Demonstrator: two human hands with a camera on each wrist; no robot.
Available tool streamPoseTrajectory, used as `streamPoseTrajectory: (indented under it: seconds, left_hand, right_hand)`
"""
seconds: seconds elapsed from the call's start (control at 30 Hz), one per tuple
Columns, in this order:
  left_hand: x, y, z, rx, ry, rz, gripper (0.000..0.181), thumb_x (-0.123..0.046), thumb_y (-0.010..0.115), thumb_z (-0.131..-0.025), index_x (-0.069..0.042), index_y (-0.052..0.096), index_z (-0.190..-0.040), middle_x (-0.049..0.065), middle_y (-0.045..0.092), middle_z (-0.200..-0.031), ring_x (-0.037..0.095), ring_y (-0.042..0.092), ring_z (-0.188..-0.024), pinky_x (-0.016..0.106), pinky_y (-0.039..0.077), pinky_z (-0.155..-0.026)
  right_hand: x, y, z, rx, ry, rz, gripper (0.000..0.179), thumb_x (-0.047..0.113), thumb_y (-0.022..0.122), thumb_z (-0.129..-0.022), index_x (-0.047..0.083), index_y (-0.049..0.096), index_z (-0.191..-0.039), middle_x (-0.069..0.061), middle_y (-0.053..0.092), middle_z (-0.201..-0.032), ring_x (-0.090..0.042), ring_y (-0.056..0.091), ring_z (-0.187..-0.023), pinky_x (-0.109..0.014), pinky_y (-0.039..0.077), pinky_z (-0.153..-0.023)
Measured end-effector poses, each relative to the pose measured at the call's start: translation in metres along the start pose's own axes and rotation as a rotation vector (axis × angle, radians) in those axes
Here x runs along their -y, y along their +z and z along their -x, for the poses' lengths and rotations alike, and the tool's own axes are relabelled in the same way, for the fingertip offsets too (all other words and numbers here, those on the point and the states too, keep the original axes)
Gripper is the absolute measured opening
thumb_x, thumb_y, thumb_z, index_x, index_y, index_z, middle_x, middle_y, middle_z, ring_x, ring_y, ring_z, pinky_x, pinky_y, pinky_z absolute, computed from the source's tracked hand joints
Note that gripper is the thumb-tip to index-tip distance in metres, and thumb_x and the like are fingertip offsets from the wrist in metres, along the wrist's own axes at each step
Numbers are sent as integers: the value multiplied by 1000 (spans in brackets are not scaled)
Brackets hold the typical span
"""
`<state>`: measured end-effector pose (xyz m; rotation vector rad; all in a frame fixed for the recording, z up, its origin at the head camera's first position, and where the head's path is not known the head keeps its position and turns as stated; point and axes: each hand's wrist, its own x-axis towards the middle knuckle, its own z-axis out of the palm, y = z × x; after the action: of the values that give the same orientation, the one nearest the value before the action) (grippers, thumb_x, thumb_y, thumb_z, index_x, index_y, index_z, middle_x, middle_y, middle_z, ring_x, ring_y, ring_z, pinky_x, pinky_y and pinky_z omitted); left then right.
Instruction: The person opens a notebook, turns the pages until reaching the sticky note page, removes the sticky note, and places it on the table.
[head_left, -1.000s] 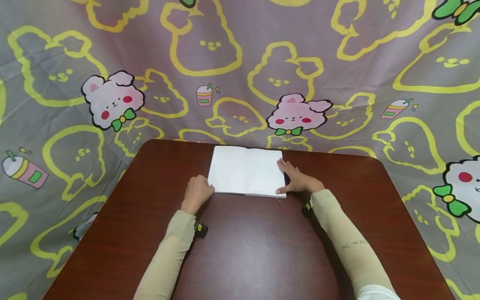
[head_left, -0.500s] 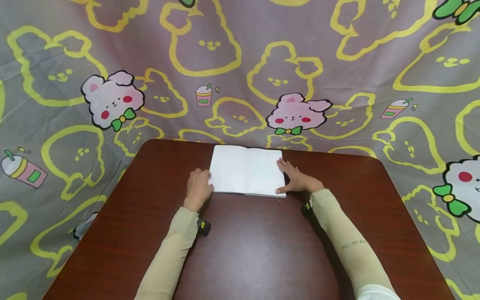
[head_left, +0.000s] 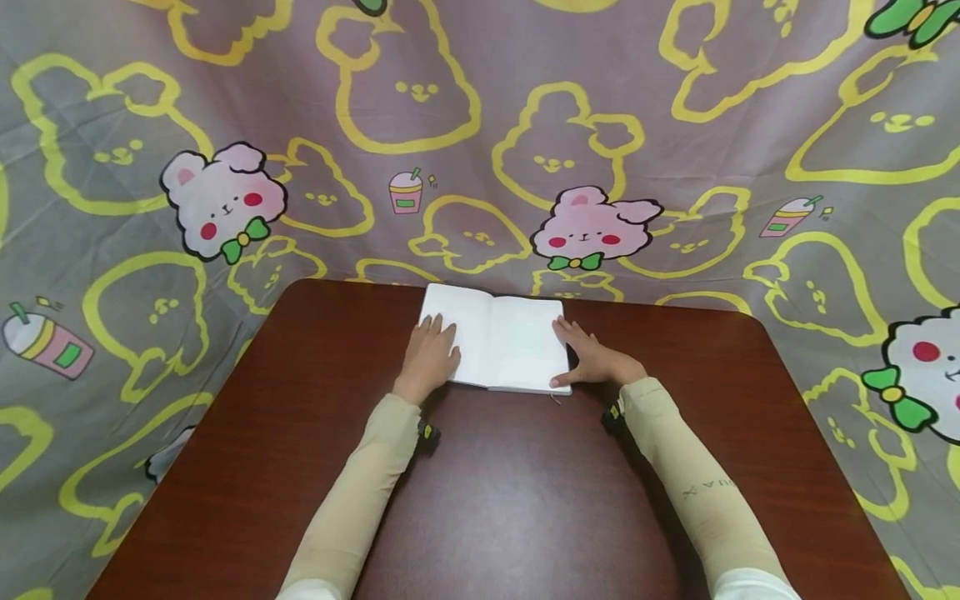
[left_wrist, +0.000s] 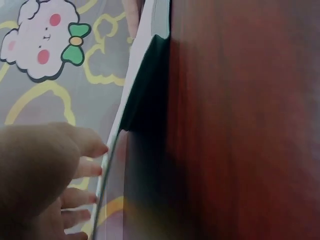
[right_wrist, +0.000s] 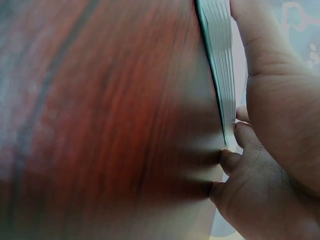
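An open notebook (head_left: 521,342) with blank white pages lies near the far edge of the table. My left hand (head_left: 429,357) rests on its left page, fingers spread toward the far side. In the left wrist view the dark green cover (left_wrist: 141,82) on that side stands tilted up off the tabletop, with a shadowed gap beneath. My right hand (head_left: 597,357) lies along the right edge, thumb at the near corner and fingers farther up. In the right wrist view, its fingertips touch the table beside the page block (right_wrist: 222,60).
The dark red-brown wooden table (head_left: 480,500) has rounded far corners. A patterned curtain (head_left: 450,100) hangs close behind and at both sides. A thin ribbon marker (head_left: 556,400) sticks out at the notebook's near right. Each wrist wears a small black camera (head_left: 429,435).
My left hand has moved from the notebook's left edge rightward onto the left page, its fingers spreading. The left side of the notebook has risen slightly. My right hand has stayed in place.
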<state>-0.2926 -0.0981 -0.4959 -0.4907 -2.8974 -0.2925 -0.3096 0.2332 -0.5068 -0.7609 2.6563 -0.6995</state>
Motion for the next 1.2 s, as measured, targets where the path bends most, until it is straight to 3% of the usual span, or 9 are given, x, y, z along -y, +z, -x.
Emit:
streamPoseTrajectory:
  seconds: [0.2, 0.4, 0.67, 0.93, 1.2]
  left_hand:
    - [-11, 2, -21, 95, 41, -18, 50, -36, 45, -96, -12, 43, -140, 18, 27, -150, 38, 22, -138, 53, 19, -110]
    - [-14, 4, -32, 156, 82, -19, 55, -45, 39, -96, -17, 36, -144, 12, 16, -154, 34, 12, -141, 52, 12, -112]
    - [-9, 16, -35, 246, 104, 47, 63, -54, 30, -96, -20, 21, -150, 8, 0, -157, 31, -5, -143, 51, -3, -113]
    - [-7, 19, -32, 285, 73, 62, 62, -51, 33, -97, -23, 18, -150, 11, 4, -156, 35, 1, -142, 54, 3, -112]
    - [0, 32, -34, 393, 34, 145, 64, -55, 25, -97, -28, 4, -151, 10, -10, -156, 35, -9, -141, 55, -4, -111]
  right_hand:
    - [0, -1, 0, -3, -6, 2, 120, 54, 75, -68, 4, 3, -149, -16, -2, -156, -40, -5, -141, -64, 3, -107]
    - [3, -1, 0, -5, 6, -5, 120, 54, 76, -68, 5, 3, -150, -15, -2, -156, -38, -5, -141, -62, 2, -109]
    - [3, -2, 0, -6, 18, 1, 120, 54, 76, -68, 7, 2, -150, -13, -3, -156, -37, -5, -141, -61, 2, -109]
    - [2, -1, 1, 4, 22, -7, 119, 52, 76, -69, 8, 1, -150, -11, -5, -156, -35, -7, -142, -60, 1, -109]
    - [3, -2, 0, 7, 20, -16, 120, 51, 77, -68, 6, 2, -150, -14, -3, -156, -36, -7, -141, -61, 0, -109]
